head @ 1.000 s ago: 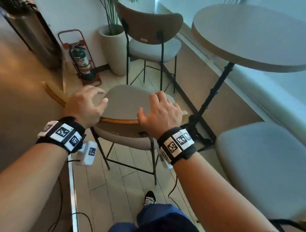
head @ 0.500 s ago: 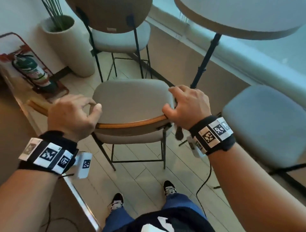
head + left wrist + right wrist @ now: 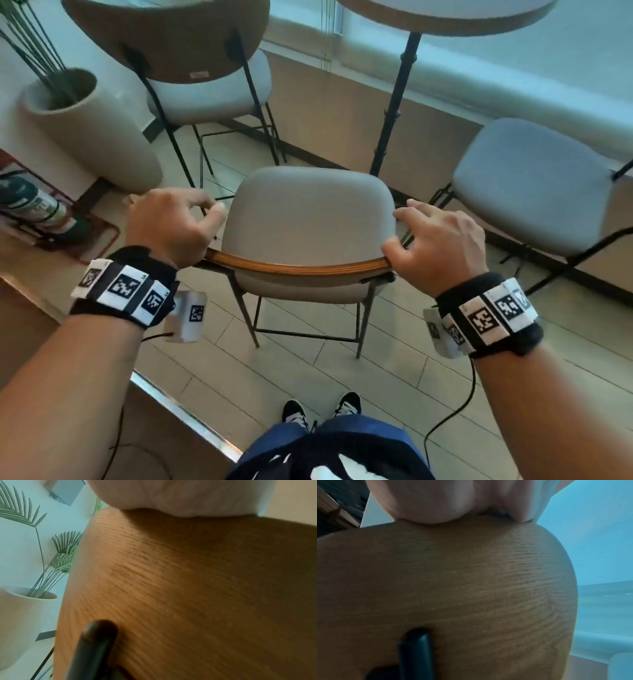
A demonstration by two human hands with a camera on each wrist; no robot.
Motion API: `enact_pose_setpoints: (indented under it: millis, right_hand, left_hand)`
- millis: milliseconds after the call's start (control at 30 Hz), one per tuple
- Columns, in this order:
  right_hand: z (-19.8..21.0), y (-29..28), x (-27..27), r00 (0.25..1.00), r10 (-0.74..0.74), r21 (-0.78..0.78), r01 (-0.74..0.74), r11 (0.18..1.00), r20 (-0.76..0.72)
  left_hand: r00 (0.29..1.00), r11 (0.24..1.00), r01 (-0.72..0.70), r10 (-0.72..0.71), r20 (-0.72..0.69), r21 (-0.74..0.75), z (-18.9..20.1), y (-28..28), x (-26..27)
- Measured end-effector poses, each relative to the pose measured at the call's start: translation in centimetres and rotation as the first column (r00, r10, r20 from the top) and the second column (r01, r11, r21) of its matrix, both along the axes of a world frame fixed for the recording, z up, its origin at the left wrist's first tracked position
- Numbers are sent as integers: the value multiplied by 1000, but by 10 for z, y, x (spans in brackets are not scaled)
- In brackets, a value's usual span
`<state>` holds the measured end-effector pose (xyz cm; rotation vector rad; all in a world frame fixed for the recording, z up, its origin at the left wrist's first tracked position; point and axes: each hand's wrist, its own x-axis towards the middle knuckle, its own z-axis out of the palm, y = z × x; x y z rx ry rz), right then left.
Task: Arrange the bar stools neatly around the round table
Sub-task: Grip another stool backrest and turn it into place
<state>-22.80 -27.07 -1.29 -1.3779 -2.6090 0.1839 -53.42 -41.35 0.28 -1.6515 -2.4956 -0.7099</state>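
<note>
Bar stool point(image 3: 308, 219) with a grey seat stands at the centre of the frame, its curved wooden backrest point(image 3: 298, 265) nearest the viewer. Left hand point(image 3: 171, 222) curls over the backrest's left end, fingers bent round the edge; right hand point(image 3: 435, 243) grips the right end, thumb on the rim. Round table point(image 3: 445, 17) sits at the upper edge, its black post point(image 3: 394, 102) just beyond the seat's front. A second stool point(image 3: 205, 89) stands upper left, a third point(image 3: 534, 185) at right, with narrow strips of tiled floor point(image 3: 308, 373) between them. A planter point(image 3: 85, 130) stands at far left.
</note>
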Motion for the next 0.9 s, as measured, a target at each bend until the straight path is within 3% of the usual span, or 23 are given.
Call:
enact_pose_setpoints:
  millis: [300, 667, 900]
  right_hand:
    - [3, -38, -1, 992, -128, -18, 129, 992, 9]
    - [4, -55, -65, 916, -397, 20, 398, 917, -59]
    - [9, -29, -80, 890, -452, 19, 453, 891, -62]
  left_hand:
    - [991, 990, 128, -126, 45, -51, 8, 7, -12]
    - [933, 932, 361, -361, -7, -25, -1, 68, -91]
    - [929, 932, 343, -355, -104, -115, 4, 106, -101]
